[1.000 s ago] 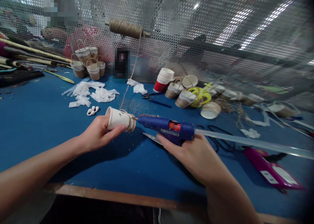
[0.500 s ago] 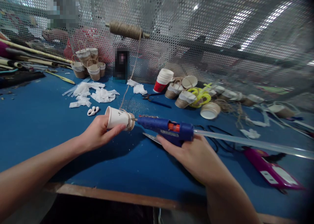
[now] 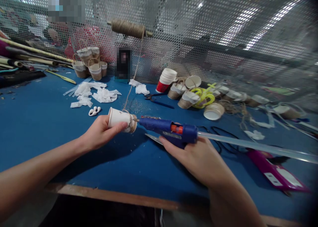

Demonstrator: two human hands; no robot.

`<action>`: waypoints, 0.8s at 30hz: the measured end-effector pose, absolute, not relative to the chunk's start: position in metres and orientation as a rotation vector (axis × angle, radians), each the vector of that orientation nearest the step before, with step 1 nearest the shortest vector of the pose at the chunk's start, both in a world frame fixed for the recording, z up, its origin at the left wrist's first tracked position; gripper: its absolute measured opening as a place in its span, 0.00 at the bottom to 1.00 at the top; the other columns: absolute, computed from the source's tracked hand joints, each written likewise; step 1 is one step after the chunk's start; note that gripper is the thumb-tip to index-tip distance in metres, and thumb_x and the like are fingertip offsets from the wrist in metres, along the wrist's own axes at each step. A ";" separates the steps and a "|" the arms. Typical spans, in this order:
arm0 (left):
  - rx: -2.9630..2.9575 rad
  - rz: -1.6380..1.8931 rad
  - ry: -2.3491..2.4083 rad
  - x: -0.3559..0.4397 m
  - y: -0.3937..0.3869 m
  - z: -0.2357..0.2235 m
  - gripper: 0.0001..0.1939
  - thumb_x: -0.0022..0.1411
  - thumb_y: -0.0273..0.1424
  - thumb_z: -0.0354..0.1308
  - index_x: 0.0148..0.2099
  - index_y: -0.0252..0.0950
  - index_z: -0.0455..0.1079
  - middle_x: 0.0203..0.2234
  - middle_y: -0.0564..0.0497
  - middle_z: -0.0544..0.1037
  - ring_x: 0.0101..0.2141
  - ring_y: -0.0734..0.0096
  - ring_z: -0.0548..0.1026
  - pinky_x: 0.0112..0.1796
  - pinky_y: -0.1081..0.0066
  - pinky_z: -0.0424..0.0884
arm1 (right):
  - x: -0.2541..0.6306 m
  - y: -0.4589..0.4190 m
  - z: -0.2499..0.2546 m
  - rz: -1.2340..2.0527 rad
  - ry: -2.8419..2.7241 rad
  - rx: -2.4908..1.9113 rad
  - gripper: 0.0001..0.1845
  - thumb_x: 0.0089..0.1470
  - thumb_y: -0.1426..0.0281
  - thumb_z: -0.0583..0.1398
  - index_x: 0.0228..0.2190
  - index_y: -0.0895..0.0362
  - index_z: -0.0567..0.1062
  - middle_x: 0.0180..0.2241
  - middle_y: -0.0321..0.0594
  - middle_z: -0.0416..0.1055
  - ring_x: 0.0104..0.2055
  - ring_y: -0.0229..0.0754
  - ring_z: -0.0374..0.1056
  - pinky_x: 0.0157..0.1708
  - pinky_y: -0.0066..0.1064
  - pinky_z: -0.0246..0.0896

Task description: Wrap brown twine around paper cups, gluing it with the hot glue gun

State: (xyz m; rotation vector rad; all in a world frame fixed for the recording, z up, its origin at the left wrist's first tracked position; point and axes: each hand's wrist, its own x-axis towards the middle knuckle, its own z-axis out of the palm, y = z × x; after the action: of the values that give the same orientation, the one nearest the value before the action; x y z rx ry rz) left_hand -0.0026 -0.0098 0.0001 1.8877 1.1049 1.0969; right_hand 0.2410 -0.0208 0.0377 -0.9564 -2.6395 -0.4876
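My left hand (image 3: pixel 103 132) is closed around a white paper cup (image 3: pixel 116 118) tipped on its side, its base toward the right. Twine (image 3: pixel 134 75) wraps the cup near its base and runs up to a spool (image 3: pixel 128 28) on a stick at the mesh. In my right hand (image 3: pixel 196 157) is a blue hot glue gun (image 3: pixel 166 129), a long clear glue stick (image 3: pixel 248 145) jutting from its back. The gun's nozzle is at the twine-wrapped end of the cup; whether it touches, I cannot tell. A blade (image 3: pixel 153 138) lies on the table below the gun, partly hidden.
Twine-wrapped cups (image 3: pixel 95 71) stand at the back left, others (image 3: pixel 188 99) at the right near a stack of paper cups (image 3: pixel 167 78). White fabric scraps (image 3: pixel 105 95), pliers (image 3: pixel 161 103), white earbuds (image 3: pixel 94 111), and a purple power strip (image 3: pixel 275 172) lie on the blue table (image 3: pixel 99 174).
The view has shifted very slightly. Both hands keep their holds, and my left thumb lies a little higher on the cup, which looks slightly turned.
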 end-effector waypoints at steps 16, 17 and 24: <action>1.729 1.138 1.159 -0.002 -0.006 -0.001 0.14 0.57 0.32 0.51 0.39 0.27 0.72 0.31 0.44 0.79 0.30 0.69 0.75 0.34 0.69 0.72 | 0.238 -0.022 0.042 -0.619 -2.683 -0.779 0.19 0.53 0.78 0.47 0.30 0.55 0.76 0.16 0.37 0.65 0.19 0.38 0.60 0.19 0.29 0.51; 1.726 1.136 1.155 -0.002 -0.006 -0.001 0.14 0.57 0.32 0.51 0.39 0.27 0.72 0.31 0.44 0.79 0.29 0.69 0.75 0.34 0.69 0.72 | 0.238 -0.023 0.042 -0.629 -2.680 -0.794 0.19 0.53 0.77 0.46 0.30 0.55 0.76 0.15 0.37 0.66 0.19 0.38 0.60 0.19 0.29 0.52; 1.801 1.165 1.146 -0.002 -0.008 -0.001 0.12 0.57 0.31 0.51 0.36 0.29 0.72 0.31 0.46 0.79 0.29 0.70 0.75 0.32 0.72 0.72 | 0.241 -0.023 0.038 -0.430 -2.615 -0.989 0.15 0.53 0.73 0.50 0.32 0.54 0.76 0.18 0.37 0.69 0.21 0.39 0.63 0.21 0.29 0.57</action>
State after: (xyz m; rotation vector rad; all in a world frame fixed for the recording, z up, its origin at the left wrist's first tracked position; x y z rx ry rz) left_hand -0.0018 -0.0084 -0.0006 1.8006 1.1463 1.1645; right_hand 0.2407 -0.0226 0.0375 -0.9893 -2.6149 -0.4305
